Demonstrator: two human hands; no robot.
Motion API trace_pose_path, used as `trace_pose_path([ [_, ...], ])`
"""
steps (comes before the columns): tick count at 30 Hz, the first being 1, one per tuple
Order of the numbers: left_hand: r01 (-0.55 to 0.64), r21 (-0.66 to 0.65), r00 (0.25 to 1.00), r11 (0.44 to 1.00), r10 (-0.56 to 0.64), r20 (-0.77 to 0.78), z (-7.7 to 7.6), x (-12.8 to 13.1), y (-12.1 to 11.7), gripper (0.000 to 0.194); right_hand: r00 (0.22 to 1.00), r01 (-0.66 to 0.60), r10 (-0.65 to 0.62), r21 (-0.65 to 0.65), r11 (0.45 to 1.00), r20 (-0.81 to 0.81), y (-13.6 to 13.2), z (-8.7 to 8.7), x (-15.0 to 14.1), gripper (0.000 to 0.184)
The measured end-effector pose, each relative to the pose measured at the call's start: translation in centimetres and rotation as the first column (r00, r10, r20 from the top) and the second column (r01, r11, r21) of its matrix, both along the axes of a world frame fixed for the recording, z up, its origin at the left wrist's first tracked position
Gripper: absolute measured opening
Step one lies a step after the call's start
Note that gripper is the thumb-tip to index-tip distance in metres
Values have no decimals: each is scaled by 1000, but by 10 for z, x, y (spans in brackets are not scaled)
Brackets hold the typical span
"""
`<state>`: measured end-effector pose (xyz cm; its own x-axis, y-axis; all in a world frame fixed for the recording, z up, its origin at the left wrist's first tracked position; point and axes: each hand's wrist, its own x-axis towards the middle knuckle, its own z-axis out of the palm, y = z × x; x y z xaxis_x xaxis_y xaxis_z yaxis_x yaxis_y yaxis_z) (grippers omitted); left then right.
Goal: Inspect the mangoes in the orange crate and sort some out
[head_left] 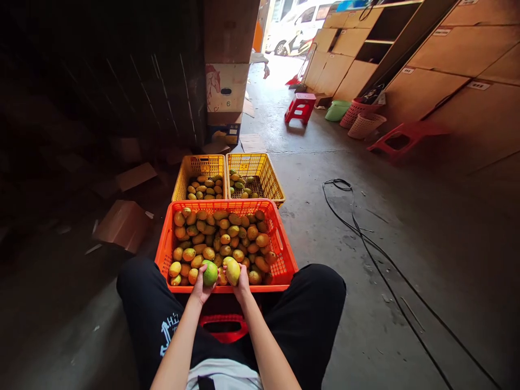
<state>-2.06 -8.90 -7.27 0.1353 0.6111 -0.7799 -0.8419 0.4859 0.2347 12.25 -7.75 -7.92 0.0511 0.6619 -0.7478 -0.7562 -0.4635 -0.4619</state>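
Observation:
My left hand (pixel 201 287) is wrapped round a rounded green citrus-like fruit (pixel 210 273). Close beside it, my right hand (pixel 242 283) grips a yellow, oval citrus-like fruit (pixel 233 272); another yellow fruit shows just behind its top, and I cannot tell whether it is held too. Both hands are over the near rim of an orange-red plastic crate (pixel 284 254) between my knees. Many yellow, greenish and brownish oval fruits (pixel 233 231) fill the crate's bottom.
Behind stand two yellow crates, the left one (pixel 177 181) and right one (pixel 273 176), each with some fruits. A red stool (pixel 300 108), baskets (pixel 365 124) and stacked cartons (pixel 442 54) line the right. A black cable (pixel 377 249) lies on the floor; a cardboard box (pixel 124 225) lies left.

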Motion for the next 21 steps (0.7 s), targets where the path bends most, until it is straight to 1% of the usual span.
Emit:
trace_pose_path([
  [3, 22, -14, 997, 1000, -23, -75, -4, 2, -2, 18, 999, 21, -21, 3, 1000, 32, 0, -2, 1, 28],
  [7, 67, 14, 995, 998, -66, -75, -8, 1, -2, 28, 998, 30, -31, 17, 999, 53, -1, -3, -1, 30],
  [11, 53, 36, 998, 998, -52, -21, -8, 0, 1, 37, 992, 46, -54, 73, 996, 112, -3, -2, -6, 46],
  [14, 53, 22, 998, 998, -53, -20, -5, 1, 3, 40, 988, 36, -44, 58, 998, 148, -4, 0, -5, 54],
  [18, 47, 10, 999, 999, -47, -17, -1, 3, 3, 39, 991, 4, -12, 66, 998, 130, -6, -1, -2, 48],
  [21, 33, -3, 999, 999, -33, 13, 0, 2, 3, 41, 993, -3, -12, 130, 991, 116, -6, -3, -3, 40],
])
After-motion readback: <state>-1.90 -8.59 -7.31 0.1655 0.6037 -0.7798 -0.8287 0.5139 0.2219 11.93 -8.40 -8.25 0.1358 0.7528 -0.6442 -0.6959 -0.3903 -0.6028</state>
